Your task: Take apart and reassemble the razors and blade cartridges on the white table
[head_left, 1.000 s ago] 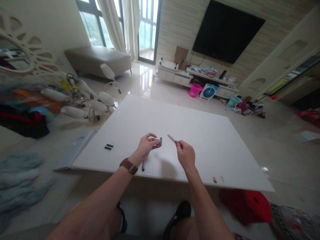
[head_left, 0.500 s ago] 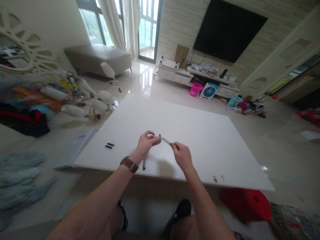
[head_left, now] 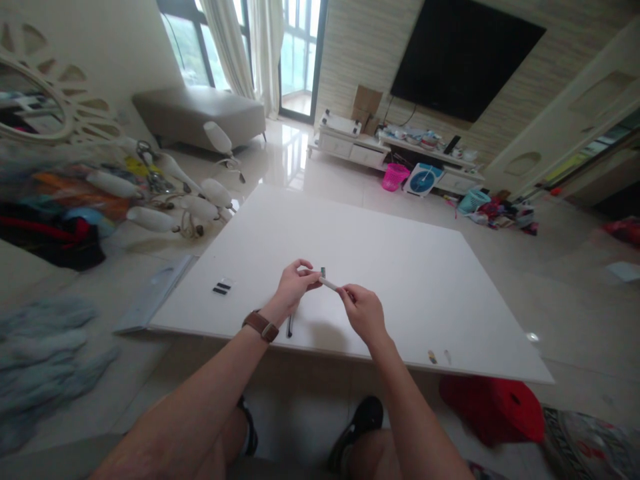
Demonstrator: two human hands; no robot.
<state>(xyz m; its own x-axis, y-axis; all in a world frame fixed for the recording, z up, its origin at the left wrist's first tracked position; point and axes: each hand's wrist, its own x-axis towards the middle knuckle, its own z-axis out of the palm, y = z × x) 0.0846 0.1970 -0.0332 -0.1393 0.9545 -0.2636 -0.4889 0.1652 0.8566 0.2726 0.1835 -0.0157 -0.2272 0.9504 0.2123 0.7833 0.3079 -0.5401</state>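
Observation:
My left hand [head_left: 295, 283] has its thumb and fingers pinched on a small dark-green piece [head_left: 323, 272], perhaps a razor head, though its kind is too small to confirm. Gripped by my right hand [head_left: 363, 307] is a slim whitish stick [head_left: 329, 284], like a handle, that points left. Its far end meets the left fingertips just below the green piece; whether the two are joined I cannot tell. Under my left wrist, a thin black stick [head_left: 290, 325] lies on the white board [head_left: 380, 247].
Two black strips in clear plastic [head_left: 221, 287] lie at the board's left. A small yellowish item [head_left: 432, 357] and a clear bit [head_left: 447, 356] rest near its front right edge. A red bundle [head_left: 510, 410] is on the floor, and a lamp with white shades [head_left: 200, 208] stands left.
The stick's tip has moved left to the left fingertips, closing the small gap. The green piece now shows above the tip, less of it visible. The camera has shifted slightly.

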